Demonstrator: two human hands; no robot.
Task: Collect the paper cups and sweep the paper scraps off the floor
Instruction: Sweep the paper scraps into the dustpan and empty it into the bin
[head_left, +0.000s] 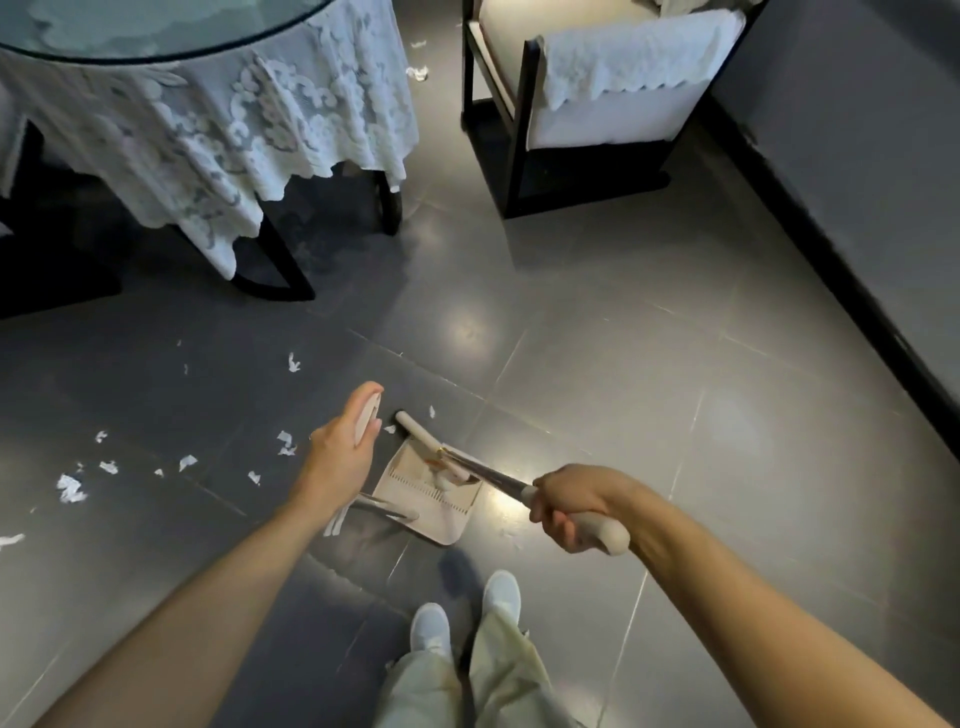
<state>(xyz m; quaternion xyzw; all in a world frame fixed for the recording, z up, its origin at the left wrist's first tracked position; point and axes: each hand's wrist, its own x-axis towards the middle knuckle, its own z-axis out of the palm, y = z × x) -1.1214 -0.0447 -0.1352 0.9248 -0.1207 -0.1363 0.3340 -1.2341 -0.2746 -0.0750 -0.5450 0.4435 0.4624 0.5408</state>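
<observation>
Mid-sweep, with a tool in each hand.
Left hand fingers wrapped round the upright dustpan handle; right hand fingers clenched on the broom grip. Shaft lying 4 to 10 o'clock, head at the pan's far lip. Most paper scraps strewn on the floor at 9 o'clock of the head, nearer the left hand; a few more at 12 by the chair.

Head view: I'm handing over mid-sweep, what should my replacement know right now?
Left-hand grip holds the dustpan handle; right-hand grip holds the broom handle.
Dustpan sits on the floor before the feet, broom head at its far edge.
Done: something pale lies in the pan.
Left: scraps strewn on the left, more between table and chair. No cups in view.
</observation>
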